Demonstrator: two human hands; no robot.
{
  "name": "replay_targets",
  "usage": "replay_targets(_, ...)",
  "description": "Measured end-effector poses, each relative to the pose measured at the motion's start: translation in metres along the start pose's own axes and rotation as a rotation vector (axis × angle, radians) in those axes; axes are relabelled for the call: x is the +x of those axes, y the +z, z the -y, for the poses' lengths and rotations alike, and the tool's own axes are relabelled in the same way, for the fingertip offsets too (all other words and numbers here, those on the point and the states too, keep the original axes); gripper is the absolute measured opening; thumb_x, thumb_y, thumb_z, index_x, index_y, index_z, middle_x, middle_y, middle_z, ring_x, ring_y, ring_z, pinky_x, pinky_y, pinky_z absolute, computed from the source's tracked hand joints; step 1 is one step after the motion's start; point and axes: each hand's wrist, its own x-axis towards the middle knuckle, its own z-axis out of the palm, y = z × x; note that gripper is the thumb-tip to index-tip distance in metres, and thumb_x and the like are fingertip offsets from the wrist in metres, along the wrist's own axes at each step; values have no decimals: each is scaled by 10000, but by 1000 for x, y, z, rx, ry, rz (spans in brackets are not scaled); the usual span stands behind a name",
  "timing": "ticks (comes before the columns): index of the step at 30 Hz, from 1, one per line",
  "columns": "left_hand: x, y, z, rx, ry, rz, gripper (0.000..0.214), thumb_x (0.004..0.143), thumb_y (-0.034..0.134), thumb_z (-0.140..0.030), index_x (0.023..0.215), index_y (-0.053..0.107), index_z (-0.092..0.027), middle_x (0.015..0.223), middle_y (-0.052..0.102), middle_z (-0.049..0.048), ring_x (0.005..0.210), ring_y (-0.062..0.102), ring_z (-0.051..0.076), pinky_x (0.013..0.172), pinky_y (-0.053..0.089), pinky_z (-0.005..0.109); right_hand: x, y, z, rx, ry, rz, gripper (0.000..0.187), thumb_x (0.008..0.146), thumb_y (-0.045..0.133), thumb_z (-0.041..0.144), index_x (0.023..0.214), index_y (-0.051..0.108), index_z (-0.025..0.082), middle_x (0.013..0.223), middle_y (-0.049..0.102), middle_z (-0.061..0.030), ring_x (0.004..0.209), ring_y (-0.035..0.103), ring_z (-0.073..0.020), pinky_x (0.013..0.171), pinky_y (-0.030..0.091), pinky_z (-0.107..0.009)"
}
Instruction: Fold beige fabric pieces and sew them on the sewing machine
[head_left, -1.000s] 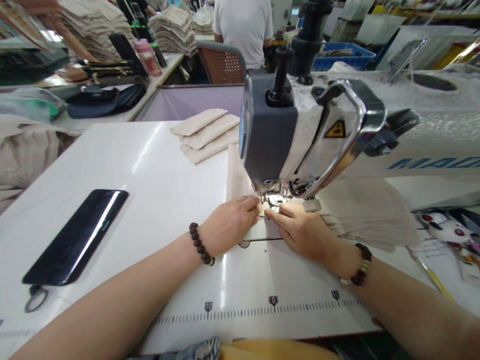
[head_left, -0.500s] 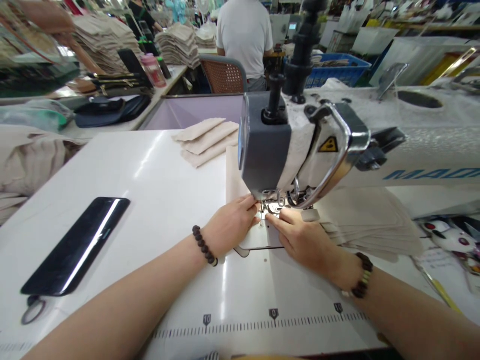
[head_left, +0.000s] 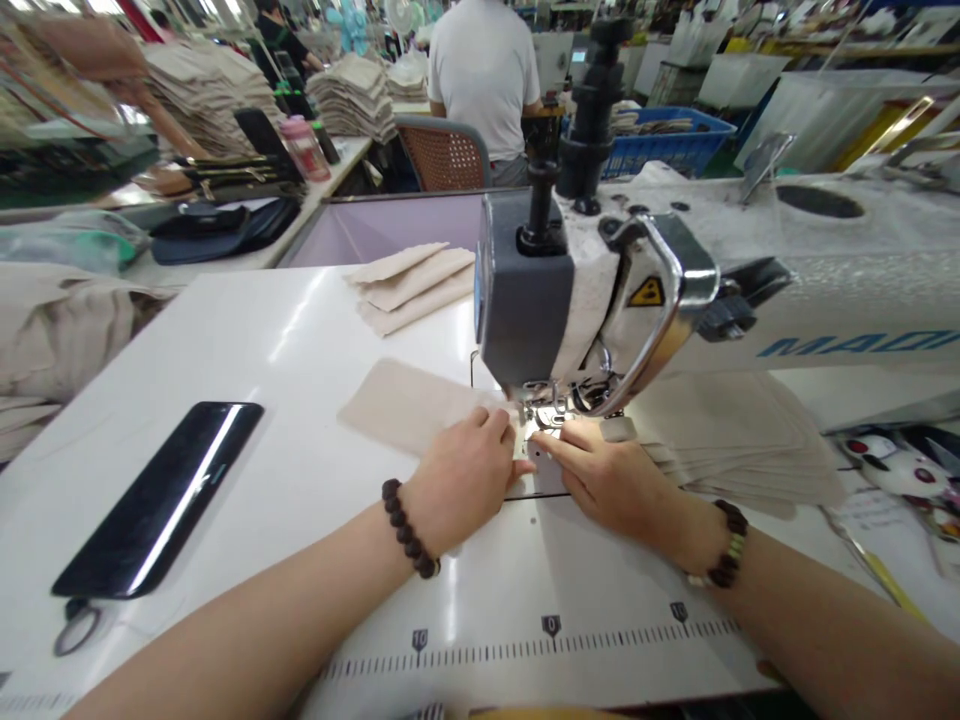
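Observation:
Beside the needle area, my left hand (head_left: 466,478) is closed on the corner of a beige fabric piece (head_left: 397,400), fingers on top and thumb sticking out to the right. The cloth lies flat to the left of the sewing machine head (head_left: 525,290). My right hand (head_left: 619,478) rests on the machine bed, index finger stretched toward the presser foot (head_left: 546,412) and the other fingers loosely bent. I see no cloth in it. The machine head partly hides the sewing point.
Several beige pieces (head_left: 727,430) lie stacked under the machine arm, and a few more (head_left: 420,285) at the table's back. A black phone (head_left: 161,500) lies at left. Beyond are a chair (head_left: 446,155), a seated person (head_left: 484,75) and a blue basket (head_left: 667,140).
The fabric piece has swung from pointing away behind the machine head to lying out leftward. My left hand has turned and shifted slightly toward me; my right hand has hardly moved.

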Motion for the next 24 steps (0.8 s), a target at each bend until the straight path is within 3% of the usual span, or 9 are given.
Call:
replay_targets(3, -12, -4, -14, 41, 66, 32, 391, 862, 475, -434, 856, 606, -65, 815, 568, 114, 797, 520, 248, 622, 482, 342, -3, -1, -3, 56, -74, 7, 278, 800, 416, 64, 1010, 590, 119, 765, 558, -60, 679, 497, -178, 599, 352, -269)
replay_targets(7, -20, -6, -19, 8, 219, 75, 243, 866, 518, -312, 940, 591, -92, 887, 576, 94, 818, 512, 227, 678, 474, 338, -6, -4, -3, 102, -137, 38, 271, 852, 362, 100, 970, 605, 129, 739, 525, -50, 646, 453, -173, 575, 319, -280)
replay_targets(13, -19, -18, -18, -152, 240, 242, 198, 903, 389, -111, 902, 587, -103, 909, 579, 78, 836, 515, 200, 705, 487, 318, -10, -11, 0, 96, -291, 47, 348, 903, 283, 128, 857, 628, 136, 678, 474, -44, 608, 394, -177, 549, 272, -307)
replay_targets(19, -19, -21, -17, -153, 231, 239, 177, 890, 416, -111, 932, 588, -95, 904, 578, 83, 837, 518, 210, 686, 494, 323, -10, -10, 3, 96, -298, 60, 364, 908, 268, 130, 809, 619, 130, 678, 474, -49, 605, 391, -180, 549, 280, -316)
replay_targets(24, -17, -12, -10, -168, 212, 210, 142, 876, 442, -98, 911, 580, -92, 909, 569, 80, 848, 519, 191, 719, 496, 299, -9, -6, 2, 82, -247, 47, 347, 899, 282, 119, 905, 628, 114, 668, 478, -42, 609, 411, -180, 554, 308, -308)
